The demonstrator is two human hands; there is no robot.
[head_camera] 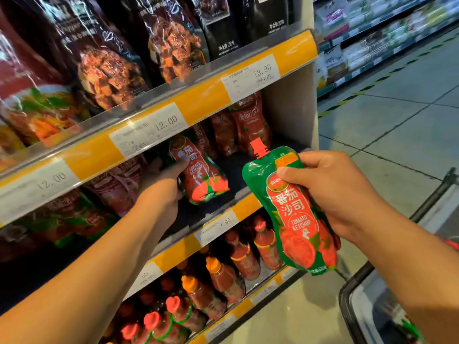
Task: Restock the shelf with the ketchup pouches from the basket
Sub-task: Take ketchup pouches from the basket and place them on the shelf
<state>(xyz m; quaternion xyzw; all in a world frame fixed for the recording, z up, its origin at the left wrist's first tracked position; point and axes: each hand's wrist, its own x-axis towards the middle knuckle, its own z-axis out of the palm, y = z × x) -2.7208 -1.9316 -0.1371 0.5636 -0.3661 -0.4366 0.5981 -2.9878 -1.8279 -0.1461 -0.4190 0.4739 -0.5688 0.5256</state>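
Observation:
My right hand (330, 192) grips a green and red ketchup pouch (295, 219) with a red cap, held upright in front of the shelf's right end. My left hand (164, 180) reaches into the middle shelf (246, 204) and holds a second ketchup pouch (201, 175), tilted, with its base near the shelf's front edge. More ketchup pouches (248, 122) stand at the back right of that shelf. The basket (372, 301) shows at the lower right, partly hidden by my right forearm.
Dark snack bags (173, 40) fill the shelf above. Sauce bottles (223, 276) with red and orange caps crowd the shelf below. Yellow price strips (198, 100) run along the shelf edges. A tiled aisle floor (397, 125) opens to the right, with another stocked rack (372, 33) beyond.

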